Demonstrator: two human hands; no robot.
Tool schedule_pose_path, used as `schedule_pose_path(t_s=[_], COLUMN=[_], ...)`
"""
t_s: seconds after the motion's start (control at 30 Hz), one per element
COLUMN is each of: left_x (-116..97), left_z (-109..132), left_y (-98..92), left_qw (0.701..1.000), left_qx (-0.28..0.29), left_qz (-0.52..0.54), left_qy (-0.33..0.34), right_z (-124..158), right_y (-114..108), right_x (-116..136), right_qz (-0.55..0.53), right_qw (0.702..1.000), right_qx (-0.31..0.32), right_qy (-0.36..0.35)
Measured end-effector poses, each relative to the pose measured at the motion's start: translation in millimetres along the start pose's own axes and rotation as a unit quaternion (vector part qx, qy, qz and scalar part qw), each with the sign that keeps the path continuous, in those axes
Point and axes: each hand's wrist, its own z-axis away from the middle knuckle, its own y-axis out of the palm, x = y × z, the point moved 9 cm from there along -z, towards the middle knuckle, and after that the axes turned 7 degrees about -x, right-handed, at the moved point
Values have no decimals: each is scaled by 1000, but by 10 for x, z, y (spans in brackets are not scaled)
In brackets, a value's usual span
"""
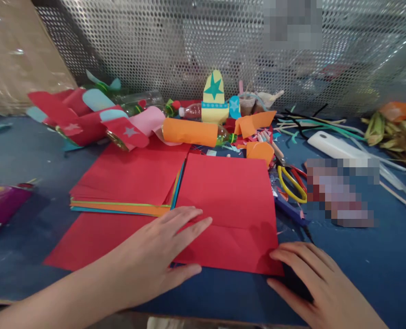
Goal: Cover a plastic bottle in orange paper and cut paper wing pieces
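A red paper sheet [228, 196] lies flat on the blue table, with a faint crease running across it below its middle. My left hand [170, 244] reaches over its left edge, fingers stretched out and thumb apart, holding nothing. At the sheet's lower right corner, my right hand [307, 274] touches the edge with its fingertips; its fingers are slightly bent and its thumb is spread away. Left of the sheet sits a stack of coloured paper [127, 178], red on top with yellow, orange and blue edges below. Another red sheet [103, 240] sticks out under the stack, partly covered by my left forearm.
Paper-covered bottles, including an orange-wrapped bottle [191, 132] and red paper planes [86, 114], line the back by a perforated metal panel [148, 41]. Yellow-and-red-handled scissors [292, 185], a blue tool [292, 210] and a white glue gun-like object [340, 148] lie right. A purple box [6, 205] lies left.
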Motion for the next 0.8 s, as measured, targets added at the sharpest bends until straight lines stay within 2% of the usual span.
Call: schedule_pose_path(t_s=[0.1,0.23,0.37,0.47,0.57,0.63,0.7,0.77,0.8], left_x=[-36,-16,54,75,103,127,175,304,407], left_z=[-138,-248,-277,-312,-382,-456,-566,-705,-778], left_y=[153,205,252,239,191,159,115,24,-75], left_qw=[997,986,958,929,906,897,894,901,909], left_qx=[70,116,177,208,216,205,165,76,-1], left_qz=[34,101,187,265,321,351,381,394,384], left_qy=[-9,-56,-125,-154,-170,-173,-167,-166,-162], right_z=[38,51,47,31,-30,-145,-325,-507,-591], right_y=[82,86,66,120,179,122,-57,-274,-361], right_x=[-25,-139,-222,-285,-359,-393,-488,-677,-788], right_qz=[17,58,65,-12,-158,-238,-263,-243,-241], right_qw=[1000,997,992,988,959,936,930,931,927], right_qx=[17,7,-19,1,49,56,16,-46,-78], right_qy=[10,58,106,154,230,255,258,269,278])
